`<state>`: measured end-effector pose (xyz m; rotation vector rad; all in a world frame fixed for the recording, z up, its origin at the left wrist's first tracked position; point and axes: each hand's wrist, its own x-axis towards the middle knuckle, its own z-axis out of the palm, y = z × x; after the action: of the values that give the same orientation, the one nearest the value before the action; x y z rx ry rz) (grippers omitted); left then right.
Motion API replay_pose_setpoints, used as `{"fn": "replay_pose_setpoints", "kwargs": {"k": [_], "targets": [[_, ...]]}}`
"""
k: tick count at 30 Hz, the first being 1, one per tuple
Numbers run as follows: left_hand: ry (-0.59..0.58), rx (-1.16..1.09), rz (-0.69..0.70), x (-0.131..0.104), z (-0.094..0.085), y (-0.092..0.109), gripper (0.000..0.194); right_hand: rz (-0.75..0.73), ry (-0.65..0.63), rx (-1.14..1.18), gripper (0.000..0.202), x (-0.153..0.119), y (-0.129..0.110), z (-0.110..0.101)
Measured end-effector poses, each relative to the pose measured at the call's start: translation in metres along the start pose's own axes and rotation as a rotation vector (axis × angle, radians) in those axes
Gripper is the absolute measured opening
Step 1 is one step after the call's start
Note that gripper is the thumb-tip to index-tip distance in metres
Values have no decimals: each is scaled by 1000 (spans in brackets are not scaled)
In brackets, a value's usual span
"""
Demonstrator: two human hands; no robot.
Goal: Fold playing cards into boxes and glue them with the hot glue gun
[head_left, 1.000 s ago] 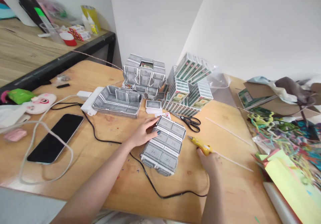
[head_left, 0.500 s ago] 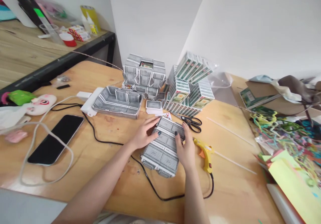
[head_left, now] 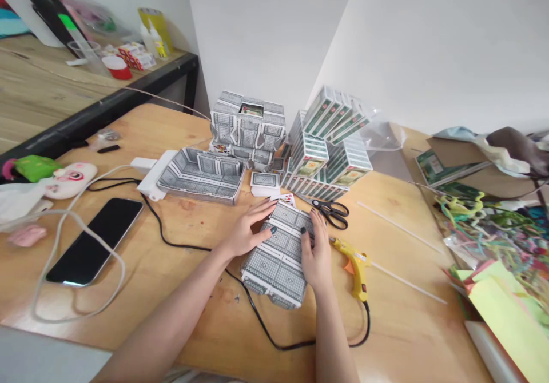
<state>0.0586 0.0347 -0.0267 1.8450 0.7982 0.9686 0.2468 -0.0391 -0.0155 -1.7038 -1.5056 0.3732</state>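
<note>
A closed box covered in grey-backed playing cards (head_left: 277,263) lies at a slant on the table, between both hands. My left hand (head_left: 244,234) is gripping its left side, the thumb resting on top. Against the opposite side is my right hand (head_left: 316,251), thumb on the top face and fingers along the far right edge. Beyond the box lie a small pile of playing cards (head_left: 265,181) and black-handled scissors (head_left: 337,214). A yellow hot glue gun (head_left: 355,268) rests just right of my right hand. The underside of the box is hidden.
Behind stand an open card-covered tray (head_left: 206,186), a larger card-covered structure (head_left: 249,126) and stacked card packs (head_left: 309,157). A phone (head_left: 94,240) with a white cable is at left. The black cord (head_left: 261,320) curves around the box. Colourful pipe cleaners (head_left: 497,228) lie at right.
The fingers of my right hand have shifted slightly along the box's right edge. The box stays nearly in place between both hands; the view has moved a little.
</note>
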Motion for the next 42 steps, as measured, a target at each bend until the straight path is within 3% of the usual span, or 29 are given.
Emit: {"fn": "replay_pose_setpoints", "kwargs": {"k": [32, 42], "targets": [[-59, 1, -42, -2, 3, 4, 57, -56, 26, -16, 38, 8, -4, -2], [-66, 126, -9, 4, 0, 10, 56, -80, 26, -15, 38, 9, -2, -2]]}}
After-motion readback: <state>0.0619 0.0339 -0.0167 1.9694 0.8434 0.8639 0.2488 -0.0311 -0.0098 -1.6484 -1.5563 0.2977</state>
